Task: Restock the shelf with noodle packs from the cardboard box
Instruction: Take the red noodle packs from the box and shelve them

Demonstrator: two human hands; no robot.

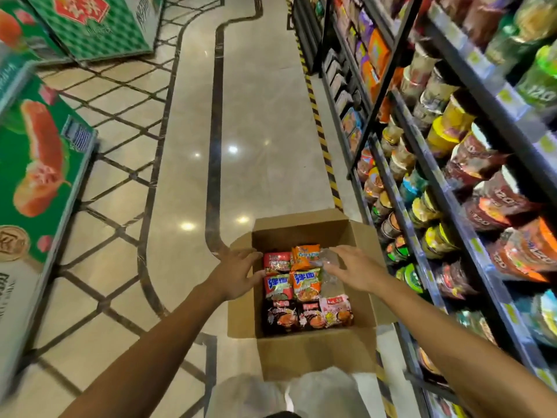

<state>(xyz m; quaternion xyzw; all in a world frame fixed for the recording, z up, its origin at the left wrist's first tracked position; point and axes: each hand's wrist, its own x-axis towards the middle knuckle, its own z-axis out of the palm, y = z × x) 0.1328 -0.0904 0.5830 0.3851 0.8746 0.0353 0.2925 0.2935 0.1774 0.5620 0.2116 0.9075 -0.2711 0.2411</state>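
An open cardboard box (316, 352) stands on the floor beside the shelf (434, 188). Inside lie several noodle packs: a red one (276, 262), an orange one (305, 255), black ones (281, 316) and a pink one (336, 309). My left hand (236, 271) reaches over the box's left wall with its fingers spread, fingertips near the red pack. My right hand (352, 268) hovers over the right side of the box with straight fingers, above a clear plastic wrapper (331, 276). Neither hand holds anything.
The shelf on the right is packed with cup noodles (446, 128) and bagged packs (512, 251). Green printed display cases (39, 164) stand at the left. A yellow-black striped line (319, 122) runs along the shelf base. Polished floor (247, 116) stretches ahead.
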